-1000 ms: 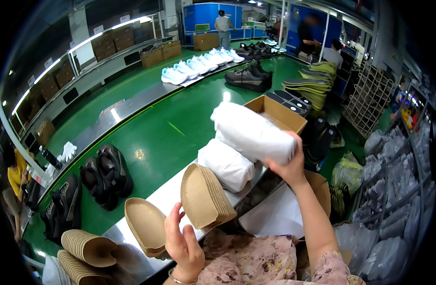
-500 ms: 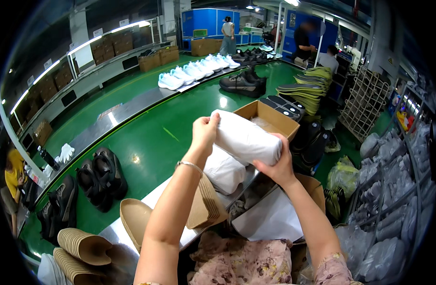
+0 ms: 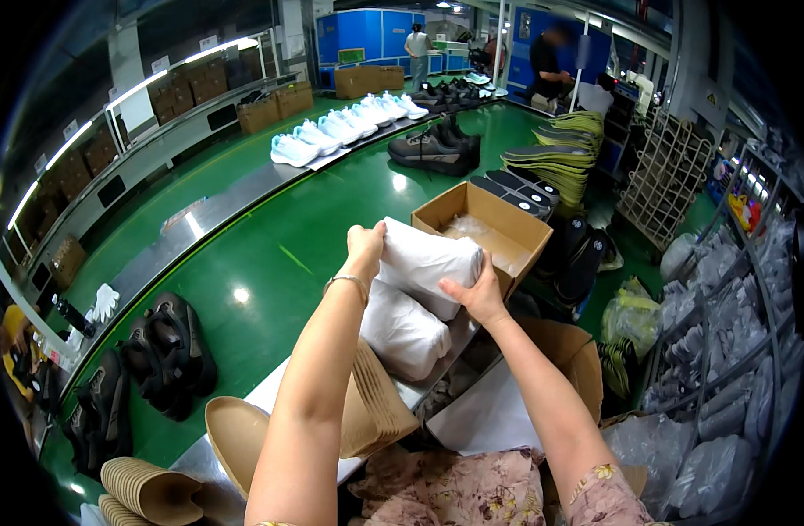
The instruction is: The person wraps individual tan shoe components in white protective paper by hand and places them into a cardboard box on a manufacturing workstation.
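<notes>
Between my two hands is a white paper-wrapped bundle point(image 3: 426, 256), held up over the bench. My left hand point(image 3: 365, 250) pinches its left upper corner. At the other end, my right hand point(image 3: 479, 294) grips it with the thumb along the near face and the fingers mostly hidden behind. Just below lies a second white-wrapped bundle point(image 3: 402, 331), seemingly touching or nearly touching the held one. An open brown cardboard box point(image 3: 526, 263) stands right behind the held bundle, with clear plastic film inside. What the wrapping covers is hidden.
Nested brown moulded-card shapes point(image 3: 374, 408) sit near my left forearm, with another stack point(image 3: 148, 491) at lower left. Dark shoes point(image 3: 170, 351) stand on the green table point(image 3: 288, 228). White shoes point(image 3: 332, 131) line the far ledge. Stacked insoles point(image 3: 569, 153) and a rack of bagged items point(image 3: 726, 386) are at right.
Both hands have brought the held bundle down and slightly left, closer to the lower bundle, and tilted it. More of the open box shows. The whole view has shifted a little.
</notes>
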### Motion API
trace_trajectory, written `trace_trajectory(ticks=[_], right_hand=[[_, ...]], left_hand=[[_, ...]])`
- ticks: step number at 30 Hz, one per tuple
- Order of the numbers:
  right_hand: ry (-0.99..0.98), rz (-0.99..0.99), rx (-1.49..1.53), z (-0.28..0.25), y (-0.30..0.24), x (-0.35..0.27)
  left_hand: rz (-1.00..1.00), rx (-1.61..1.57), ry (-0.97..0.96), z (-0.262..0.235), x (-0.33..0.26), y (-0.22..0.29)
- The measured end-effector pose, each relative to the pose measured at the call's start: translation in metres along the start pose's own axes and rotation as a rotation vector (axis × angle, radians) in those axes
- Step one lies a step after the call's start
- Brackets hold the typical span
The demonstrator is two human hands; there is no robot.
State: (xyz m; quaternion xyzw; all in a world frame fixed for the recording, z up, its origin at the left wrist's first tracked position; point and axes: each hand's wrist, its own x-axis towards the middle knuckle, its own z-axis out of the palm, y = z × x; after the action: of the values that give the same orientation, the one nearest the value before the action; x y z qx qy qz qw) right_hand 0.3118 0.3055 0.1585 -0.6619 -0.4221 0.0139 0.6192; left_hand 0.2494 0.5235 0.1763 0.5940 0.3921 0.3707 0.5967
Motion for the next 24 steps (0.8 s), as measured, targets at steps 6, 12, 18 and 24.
trace_trajectory(ticks=[6,12,18,24], right_hand=[[0.054,-0.003,-0.116,0.013,0.027,-0.016],[0.087,0.037,-0.224,0.018,0.036,-0.034],[0.033,0.059,-0.180,0.023,0.039,-0.033],[0.022,0.065,-0.363,-0.022,0.020,-0.042]], left_hand=[[-0.025,0.477,-0.076,0.000,0.014,-0.028],[0.114,0.568,-0.248,-0.004,-0.008,-0.019],[0.139,0.641,-0.275,-0.016,-0.003,-0.020],[0.371,0.452,0.067,-0.045,-0.059,0.053]])
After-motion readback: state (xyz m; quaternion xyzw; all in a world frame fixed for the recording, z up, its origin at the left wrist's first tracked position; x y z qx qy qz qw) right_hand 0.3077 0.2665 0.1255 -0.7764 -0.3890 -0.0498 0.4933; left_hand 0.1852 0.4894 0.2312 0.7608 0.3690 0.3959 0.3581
